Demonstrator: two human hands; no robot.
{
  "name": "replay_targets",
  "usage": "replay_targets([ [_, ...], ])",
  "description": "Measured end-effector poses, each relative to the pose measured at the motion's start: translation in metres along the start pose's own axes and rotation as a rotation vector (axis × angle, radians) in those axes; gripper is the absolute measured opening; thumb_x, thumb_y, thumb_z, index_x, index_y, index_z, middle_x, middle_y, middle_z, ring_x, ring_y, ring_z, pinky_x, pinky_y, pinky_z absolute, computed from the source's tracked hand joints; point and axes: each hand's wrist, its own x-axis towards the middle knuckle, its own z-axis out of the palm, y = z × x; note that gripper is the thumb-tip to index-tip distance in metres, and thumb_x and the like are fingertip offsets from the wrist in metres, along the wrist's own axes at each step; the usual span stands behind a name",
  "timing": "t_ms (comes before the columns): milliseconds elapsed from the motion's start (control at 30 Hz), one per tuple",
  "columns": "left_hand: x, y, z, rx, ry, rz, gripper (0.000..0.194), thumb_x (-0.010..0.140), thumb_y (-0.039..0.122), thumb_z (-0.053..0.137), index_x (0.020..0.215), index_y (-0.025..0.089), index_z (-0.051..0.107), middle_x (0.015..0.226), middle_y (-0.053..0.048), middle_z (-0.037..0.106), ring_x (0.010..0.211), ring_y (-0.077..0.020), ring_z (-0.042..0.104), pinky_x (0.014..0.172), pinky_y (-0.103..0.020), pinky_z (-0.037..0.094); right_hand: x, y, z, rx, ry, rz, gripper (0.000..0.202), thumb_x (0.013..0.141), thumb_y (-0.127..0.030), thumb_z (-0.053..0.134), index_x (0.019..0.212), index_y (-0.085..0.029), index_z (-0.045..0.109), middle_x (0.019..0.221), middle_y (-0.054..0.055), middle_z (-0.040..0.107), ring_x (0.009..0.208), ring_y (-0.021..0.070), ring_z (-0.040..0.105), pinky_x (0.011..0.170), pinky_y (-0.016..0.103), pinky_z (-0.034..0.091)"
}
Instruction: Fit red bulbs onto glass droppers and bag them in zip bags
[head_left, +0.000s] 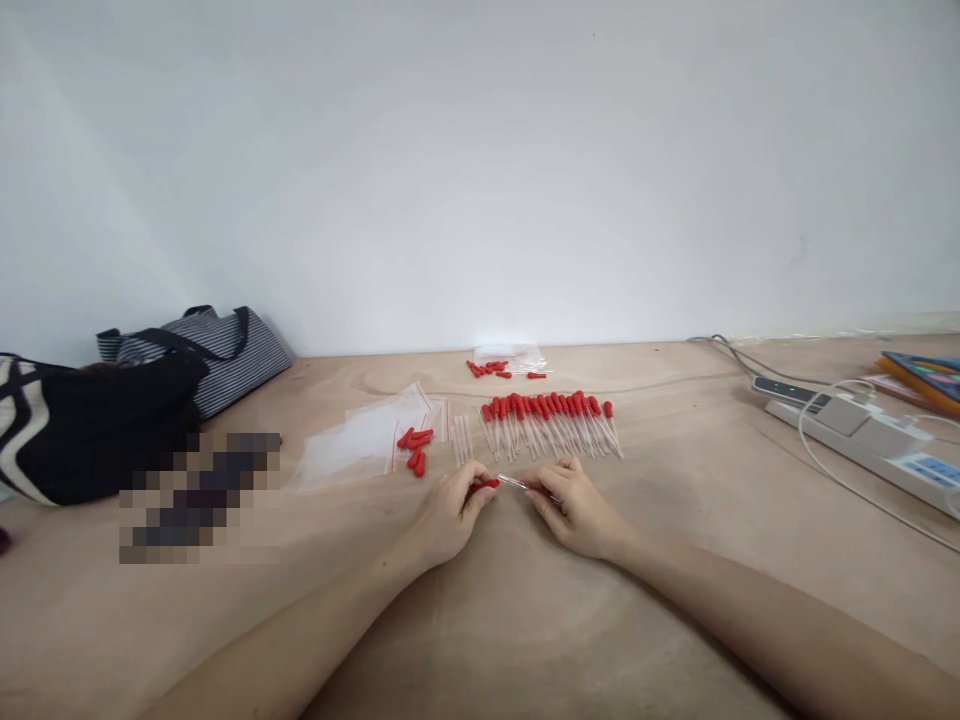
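Pinched in my left hand [454, 510] is a red rubber dropper bulb [486, 484], its narrow end pointing right. My right hand [571, 508] grips a clear glass dropper tube [513, 482], whose end meets or nearly meets the bulb; I cannot tell whether it sits inside. Just beyond my hands lies a row of droppers [551, 422] with red bulbs fitted, bulbs toward the wall. Several bare glass tubes [460, 440] lie left of that row. A few loose red bulbs [417, 450] rest beside them on clear zip bags [360, 440].
Near the wall lie more red bulbs [487, 368] and a clear bag [517, 357] with thin tubes. A black bag [112, 430] and a striped bag [240, 350] stand at left, near a pixelated patch. At right are a power strip [862, 440] with cables and a colourful flat object [926, 380].
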Motion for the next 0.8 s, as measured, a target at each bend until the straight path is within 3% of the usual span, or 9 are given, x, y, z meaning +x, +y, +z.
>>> replay_targets([
  [367,-0.0005,-0.0024,0.0005,-0.038,-0.009,-0.006,0.013,0.086,0.024,0.036,0.088,0.019,0.047,0.078,0.000,0.061,0.074,-0.0148,0.057,0.068,-0.027,0.042,-0.0010,-0.0003,-0.0003,-0.056,0.018,-0.063,0.018,0.082,-0.014,0.040,0.094,-0.016,0.054,0.073,0.002,0.057,0.065,0.0116,0.048,0.073,0.031,0.027],
  [567,-0.0015,-0.0001,0.0002,0.060,0.029,0.007,0.015,0.084,0.026,0.039,0.085,0.019,0.051,0.076,-0.001,0.060,0.074,-0.0154,0.056,0.067,-0.027,0.041,0.0003,0.0032,-0.0004,-0.042,0.051,-0.096,0.024,0.083,-0.013,0.040,0.099,-0.018,0.057,0.077,0.004,0.059,0.067,0.0123,0.048,0.071,0.030,0.027],
  [800,-0.0028,0.0043,0.0006,0.156,0.047,0.056,0.015,0.083,0.026,0.039,0.080,0.019,0.052,0.072,0.000,0.059,0.072,-0.0156,0.055,0.072,-0.030,0.041,0.0027,0.0024,-0.0035,-0.166,0.055,-0.122,0.037,0.072,-0.003,0.040,0.098,-0.021,0.060,0.079,0.003,0.059,0.069,0.0129,0.048,0.070,0.031,0.023],
])
